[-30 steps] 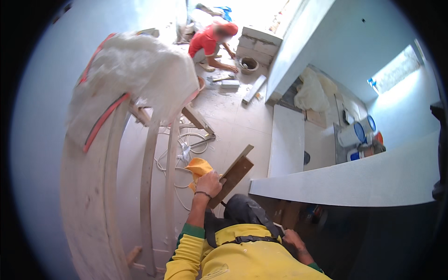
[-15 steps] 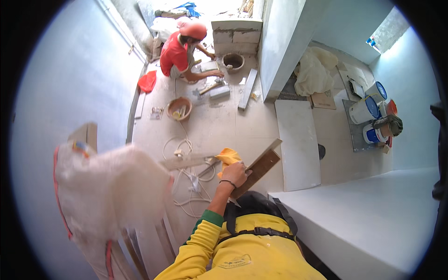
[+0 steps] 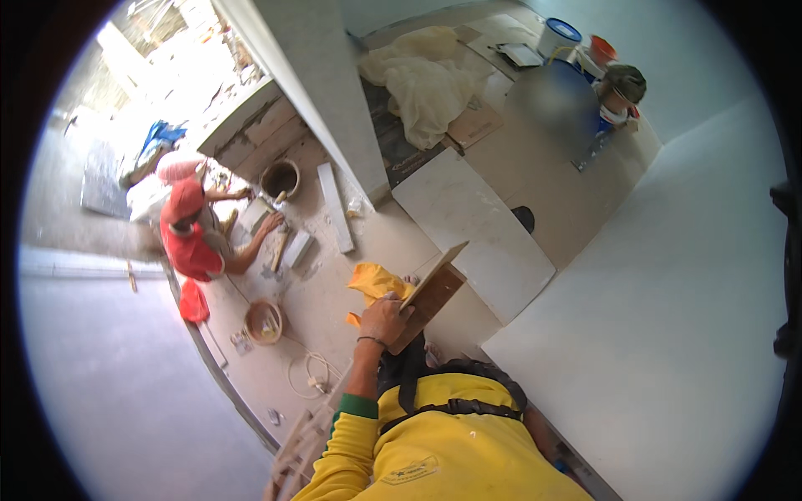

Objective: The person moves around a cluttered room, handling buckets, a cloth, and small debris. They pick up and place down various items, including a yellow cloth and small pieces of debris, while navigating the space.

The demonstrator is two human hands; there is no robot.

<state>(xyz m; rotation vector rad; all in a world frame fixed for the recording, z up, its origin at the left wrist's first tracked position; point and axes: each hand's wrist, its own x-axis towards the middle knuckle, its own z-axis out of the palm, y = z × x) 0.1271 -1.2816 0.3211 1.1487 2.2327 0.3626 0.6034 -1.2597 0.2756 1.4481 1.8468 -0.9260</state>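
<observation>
My left hand [image 3: 384, 321] is closed around a long L-shaped wooden piece [image 3: 433, 306], made of a brown face and a paler thin strip. It is held tilted in front of my body, its far end pointing up and to the right. An orange cloth [image 3: 373, 284] hangs in folds at the same hand, beside the wood, and seems to be held with it. My right hand is not in view; only a bit of skin shows at the right side of my yellow shirt.
At left a person [image 3: 192, 230] in red crouches by a dark bucket [image 3: 280, 179], a grey block [image 3: 297, 249] and a clay-coloured basin [image 3: 264, 322]. A white panel [image 3: 474, 234] lies on the floor. Coiled cable [image 3: 311, 374] lies near my left; paint buckets [image 3: 559, 38] stand far right.
The view has turned to the right, so the crouching person now appears farther left. The draped pale covering at left has left the view. My left hand keeps the wood and cloth.
</observation>
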